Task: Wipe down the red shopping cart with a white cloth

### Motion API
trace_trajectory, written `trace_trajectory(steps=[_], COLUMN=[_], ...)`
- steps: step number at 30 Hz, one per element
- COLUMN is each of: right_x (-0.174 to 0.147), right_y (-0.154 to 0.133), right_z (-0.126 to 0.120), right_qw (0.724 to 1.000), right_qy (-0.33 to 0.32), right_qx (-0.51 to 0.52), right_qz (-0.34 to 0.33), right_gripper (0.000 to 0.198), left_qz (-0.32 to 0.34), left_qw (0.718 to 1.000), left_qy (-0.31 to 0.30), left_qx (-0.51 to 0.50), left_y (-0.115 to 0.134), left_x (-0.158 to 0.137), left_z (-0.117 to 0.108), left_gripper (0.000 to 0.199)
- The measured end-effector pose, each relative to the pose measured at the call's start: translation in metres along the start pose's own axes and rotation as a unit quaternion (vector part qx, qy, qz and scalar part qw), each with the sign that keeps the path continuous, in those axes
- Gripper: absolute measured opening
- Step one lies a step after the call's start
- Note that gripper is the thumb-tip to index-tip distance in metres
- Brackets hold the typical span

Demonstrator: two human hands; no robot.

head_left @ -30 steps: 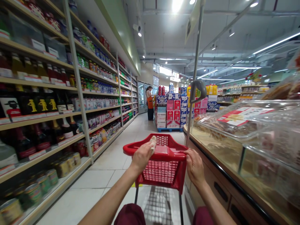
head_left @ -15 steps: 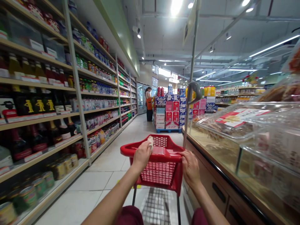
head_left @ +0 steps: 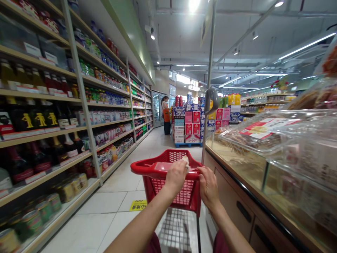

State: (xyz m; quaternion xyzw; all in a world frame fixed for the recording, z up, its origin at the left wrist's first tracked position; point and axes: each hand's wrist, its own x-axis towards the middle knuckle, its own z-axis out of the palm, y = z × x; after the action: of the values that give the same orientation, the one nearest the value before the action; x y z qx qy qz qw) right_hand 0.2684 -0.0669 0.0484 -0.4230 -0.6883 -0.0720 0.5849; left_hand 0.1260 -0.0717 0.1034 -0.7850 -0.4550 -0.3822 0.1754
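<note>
Near the middle of the frame, a red shopping cart [head_left: 195, 199] stands with its handle [head_left: 147, 170] on the near side. The left hand [head_left: 176, 176] has just slid to the right along the handle, and the small white cloth [head_left: 186, 162] squeezed in its fingers has gone with it. Half a second ago the cloth was by the middle of the handle. Now it is near the right end, with a small gap before the right hand [head_left: 209, 184], so the rubbing spot seems to be a new part of the handle, and the left part shows bare. The right hand has stayed on the right end with its fingers bent over it; how hard it holds, I cannot tell. More of a yellow floor sign [head_left: 138, 205] shows now too, left of the arms. On the right, a wooden counter [head_left: 228, 189] runs close beside the cart, and a thin pole [head_left: 211, 52] goes up just past the right hand, so that side looks tight. On the left, a wider strip of floor [head_left: 110, 195] lies between the cart and the long shelves [head_left: 83, 98]. Farther ahead, a pile of boxes [head_left: 188, 128] stands near a person in an orange apron [head_left: 166, 116].
</note>
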Motion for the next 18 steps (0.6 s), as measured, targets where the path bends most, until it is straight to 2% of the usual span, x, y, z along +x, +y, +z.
trace_trajectory(steps=[4,8,10,14,15,18], right_x=[-0.001,-0.002,-0.002,0.000,0.000,-0.001], right_y=[-0.002,-0.001,-0.001,0.000,0.000,0.002], right_z=[0.002,0.000,0.000,0.000,0.000,0.000], right_qw=[1.000,1.000,1.000,1.000,1.000,1.000], right_qy=[-0.006,0.001,0.006,-0.004,-0.005,0.000], right_qx=[0.004,0.008,0.015,0.024,0.023,0.016], right_qz=[-0.007,-0.008,-0.002,0.003,0.005,0.004], right_gripper=[0.030,0.030,0.031,0.033,0.033,0.035], left_qz=[0.125,0.173,0.142,0.005,-0.003,0.040], left_qw=[0.992,0.984,0.988,0.996,0.996,0.997], left_qy=[-0.006,-0.032,-0.062,-0.088,-0.089,-0.072], left_qx=[0.021,0.021,0.013,0.021,0.022,0.013], left_y=[0.012,0.013,0.010,0.016,0.020,0.035], left_x=[-0.008,-0.008,0.000,0.017,0.018,0.012], left_z=[0.010,0.007,0.004,0.005,0.008,0.017], left_gripper=[0.030,0.030,0.029,0.024,0.023,0.022])
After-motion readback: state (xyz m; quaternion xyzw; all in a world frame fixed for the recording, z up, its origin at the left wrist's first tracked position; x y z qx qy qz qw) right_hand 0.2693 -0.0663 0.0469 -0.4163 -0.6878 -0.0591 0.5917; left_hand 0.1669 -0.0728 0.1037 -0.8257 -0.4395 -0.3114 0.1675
